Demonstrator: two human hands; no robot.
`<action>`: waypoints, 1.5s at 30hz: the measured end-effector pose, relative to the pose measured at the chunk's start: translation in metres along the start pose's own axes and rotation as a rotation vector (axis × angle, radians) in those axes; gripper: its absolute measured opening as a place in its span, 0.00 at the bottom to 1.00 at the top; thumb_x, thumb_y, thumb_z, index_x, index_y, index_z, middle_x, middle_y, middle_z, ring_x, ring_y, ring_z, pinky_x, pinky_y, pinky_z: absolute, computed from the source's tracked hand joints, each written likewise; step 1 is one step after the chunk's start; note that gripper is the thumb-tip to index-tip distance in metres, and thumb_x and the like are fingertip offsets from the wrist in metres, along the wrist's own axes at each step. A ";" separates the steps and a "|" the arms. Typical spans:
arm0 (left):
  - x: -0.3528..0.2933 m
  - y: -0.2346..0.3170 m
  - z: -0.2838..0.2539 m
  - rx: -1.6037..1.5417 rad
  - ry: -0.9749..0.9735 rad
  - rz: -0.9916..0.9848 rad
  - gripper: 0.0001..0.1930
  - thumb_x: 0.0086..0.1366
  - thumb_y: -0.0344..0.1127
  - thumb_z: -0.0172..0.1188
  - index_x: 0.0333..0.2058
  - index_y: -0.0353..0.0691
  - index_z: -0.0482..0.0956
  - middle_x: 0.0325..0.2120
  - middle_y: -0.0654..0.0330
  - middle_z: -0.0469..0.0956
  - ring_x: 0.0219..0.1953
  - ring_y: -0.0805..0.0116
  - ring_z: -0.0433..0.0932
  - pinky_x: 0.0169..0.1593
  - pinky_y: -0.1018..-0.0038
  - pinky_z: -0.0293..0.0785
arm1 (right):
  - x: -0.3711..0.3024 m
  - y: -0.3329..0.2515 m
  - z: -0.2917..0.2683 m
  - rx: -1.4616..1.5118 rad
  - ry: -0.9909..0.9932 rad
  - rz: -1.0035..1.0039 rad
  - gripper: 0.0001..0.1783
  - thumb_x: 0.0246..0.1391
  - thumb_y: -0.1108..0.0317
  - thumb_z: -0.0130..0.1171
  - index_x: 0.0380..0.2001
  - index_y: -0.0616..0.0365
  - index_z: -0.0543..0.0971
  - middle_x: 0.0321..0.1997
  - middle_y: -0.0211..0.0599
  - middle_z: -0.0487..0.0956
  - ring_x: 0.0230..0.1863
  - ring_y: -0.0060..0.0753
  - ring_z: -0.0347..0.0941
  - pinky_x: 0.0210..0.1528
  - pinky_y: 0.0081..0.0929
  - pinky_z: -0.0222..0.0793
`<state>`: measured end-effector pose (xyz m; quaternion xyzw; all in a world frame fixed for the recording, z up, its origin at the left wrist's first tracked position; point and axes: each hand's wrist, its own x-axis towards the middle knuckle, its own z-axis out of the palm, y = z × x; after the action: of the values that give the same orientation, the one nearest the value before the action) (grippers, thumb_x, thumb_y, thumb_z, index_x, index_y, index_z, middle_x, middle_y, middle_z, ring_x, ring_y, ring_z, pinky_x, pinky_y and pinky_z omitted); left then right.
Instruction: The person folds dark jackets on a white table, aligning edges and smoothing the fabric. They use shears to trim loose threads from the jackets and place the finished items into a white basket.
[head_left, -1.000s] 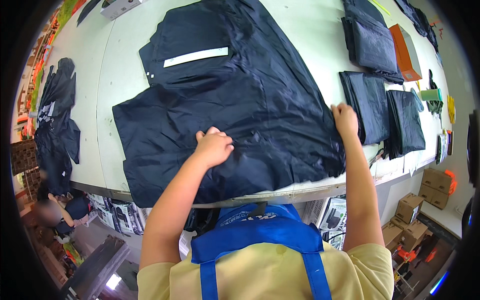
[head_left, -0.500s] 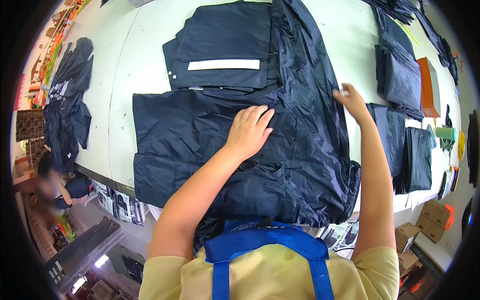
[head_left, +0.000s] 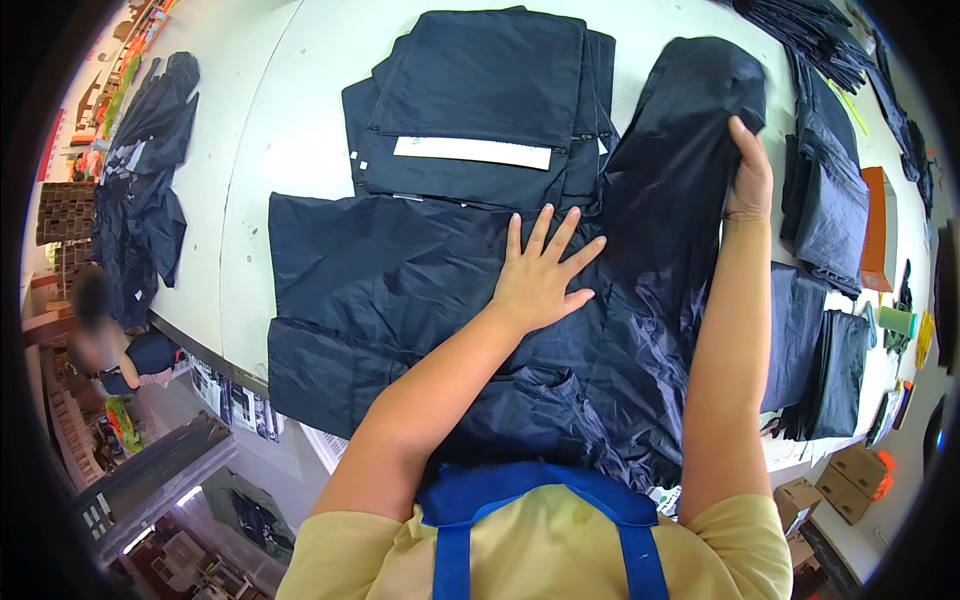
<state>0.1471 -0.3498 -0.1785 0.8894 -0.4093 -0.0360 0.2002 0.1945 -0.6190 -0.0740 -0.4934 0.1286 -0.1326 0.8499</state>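
A thin, shiny black garment (head_left: 400, 260) lies spread across the white table in front of me. My left hand (head_left: 543, 270) rests flat on its middle with fingers fanned out. On the right, a long sleeve-like part (head_left: 670, 160) of the garment runs away from me, its far end doubled over. My right hand (head_left: 750, 175) grips the right edge of this part, thumb on top and the other fingers hidden beneath. Just beyond my left hand sits a stack of folded black cloth pieces (head_left: 480, 75), with a white strip (head_left: 470, 152) lying across it.
Folded dark garments (head_left: 825, 180) and more dark bundles (head_left: 835, 370) lie along the right side, near an orange box (head_left: 878, 230) and a green roll (head_left: 897, 320). A crumpled dark garment (head_left: 150, 170) lies at the left table edge. Another person (head_left: 130, 355) is at lower left.
My right hand has gone from loosely beside the garment to gripping its sleeve-like part, whose far end is now folded back toward me. My left hand has shifted right and spread its fingers.
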 end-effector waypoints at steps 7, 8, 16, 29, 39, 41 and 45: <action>0.000 -0.016 -0.011 -0.253 -0.249 -0.073 0.31 0.60 0.54 0.57 0.61 0.52 0.67 0.65 0.52 0.56 0.67 0.52 0.52 0.67 0.53 0.49 | -0.131 0.106 0.176 -1.407 -0.867 -0.632 0.24 0.46 0.50 0.64 0.45 0.51 0.79 0.61 0.43 0.69 0.70 0.56 0.51 0.66 0.62 0.46; -0.002 -0.020 -0.009 -0.279 -0.241 -0.067 0.31 0.60 0.53 0.57 0.60 0.51 0.67 0.64 0.52 0.58 0.66 0.52 0.54 0.67 0.54 0.50 | -0.145 0.120 0.169 -1.377 -0.835 -0.525 0.25 0.45 0.49 0.64 0.44 0.52 0.79 0.62 0.43 0.68 0.69 0.58 0.52 0.65 0.66 0.43; -0.086 -0.022 -0.040 -0.382 -0.261 -0.015 0.27 0.65 0.46 0.53 0.60 0.44 0.67 0.58 0.52 0.69 0.55 0.53 0.72 0.59 0.62 0.66 | -0.216 0.080 0.054 -1.881 -0.342 -0.116 0.38 0.45 0.43 0.63 0.61 0.38 0.69 0.71 0.40 0.57 0.70 0.60 0.49 0.64 0.71 0.41; -0.201 -0.169 -0.134 -1.171 0.605 -0.994 0.21 0.63 0.38 0.62 0.49 0.35 0.68 0.38 0.62 0.71 0.42 0.72 0.72 0.47 0.69 0.72 | -0.153 0.138 0.072 -1.598 -0.086 -0.417 0.29 0.59 0.59 0.54 0.64 0.45 0.65 0.68 0.43 0.59 0.69 0.53 0.51 0.68 0.47 0.47; -0.192 -0.198 -0.262 -0.744 0.237 -0.428 0.03 0.61 0.27 0.60 0.32 0.35 0.75 0.31 0.67 0.73 0.32 0.79 0.69 0.37 0.82 0.66 | -0.140 0.182 0.071 -1.978 0.030 -0.254 0.32 0.61 0.46 0.47 0.67 0.36 0.58 0.74 0.31 0.50 0.72 0.54 0.44 0.70 0.52 0.39; -0.196 -0.217 -0.286 -0.317 0.112 -0.258 0.02 0.57 0.20 0.55 0.28 0.33 0.74 0.31 0.62 0.74 0.32 0.74 0.71 0.37 0.81 0.67 | -0.141 0.181 0.071 -1.975 0.034 -0.246 0.32 0.61 0.46 0.47 0.67 0.36 0.59 0.74 0.30 0.50 0.72 0.54 0.44 0.71 0.51 0.39; -0.222 -0.261 -0.260 -0.722 0.040 -0.462 0.09 0.50 0.16 0.50 0.29 0.33 0.74 0.31 0.63 0.73 0.34 0.73 0.71 0.39 0.80 0.67 | -0.137 0.184 0.078 -1.978 0.020 -0.247 0.32 0.61 0.46 0.47 0.67 0.36 0.59 0.74 0.31 0.51 0.72 0.54 0.45 0.70 0.51 0.40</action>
<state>0.2455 0.0524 -0.0623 0.8311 -0.1566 -0.2035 0.4933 0.1120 -0.4203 -0.1854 -0.9884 0.1363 -0.0574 0.0357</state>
